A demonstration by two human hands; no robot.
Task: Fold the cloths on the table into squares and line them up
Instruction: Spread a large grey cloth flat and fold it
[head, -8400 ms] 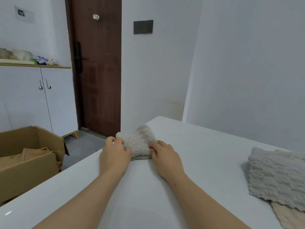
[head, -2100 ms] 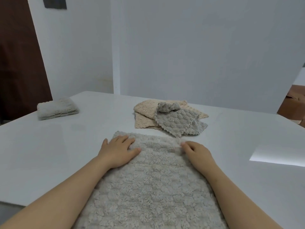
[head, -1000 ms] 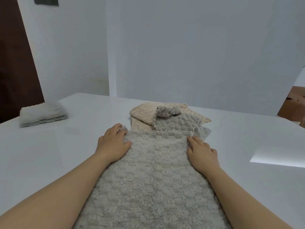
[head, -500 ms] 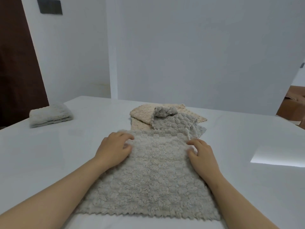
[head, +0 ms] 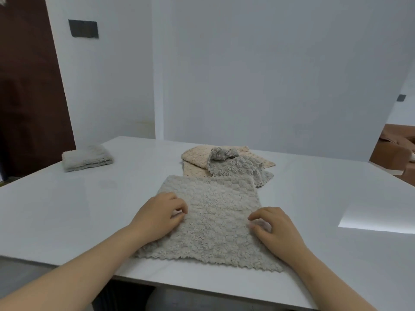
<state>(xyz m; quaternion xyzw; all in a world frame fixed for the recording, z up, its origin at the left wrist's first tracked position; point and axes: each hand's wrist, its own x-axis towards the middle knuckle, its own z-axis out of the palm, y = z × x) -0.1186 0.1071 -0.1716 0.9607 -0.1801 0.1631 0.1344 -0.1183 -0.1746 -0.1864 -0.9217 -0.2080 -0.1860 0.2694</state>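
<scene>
A light grey fluffy cloth (head: pixel 211 212) lies spread flat on the white table (head: pixel 67 209) right in front of me. My left hand (head: pixel 159 217) rests on its left side near the middle, fingers loosely curled, fingertips on the pile. My right hand (head: pixel 277 231) rests the same way on its right side. Neither hand plainly pinches the fabric. A folded grey cloth (head: pixel 86 157) sits at the far left of the table. Behind the spread cloth a beige cloth (head: pixel 195 160) lies in a loose pile with a crumpled darker grey cloth (head: pixel 231 167) on top.
The table's near edge runs just below the spread cloth. A dark brown door (head: pixel 27 86) stands at the left and a brown cardboard box (head: pixel 395 149) at the far right. White walls close off the back.
Both hands have slid from the cloth's far edge back toward me to its middle, fingers now curled. The cloth's near edge, earlier out of view, now lies on the table.
</scene>
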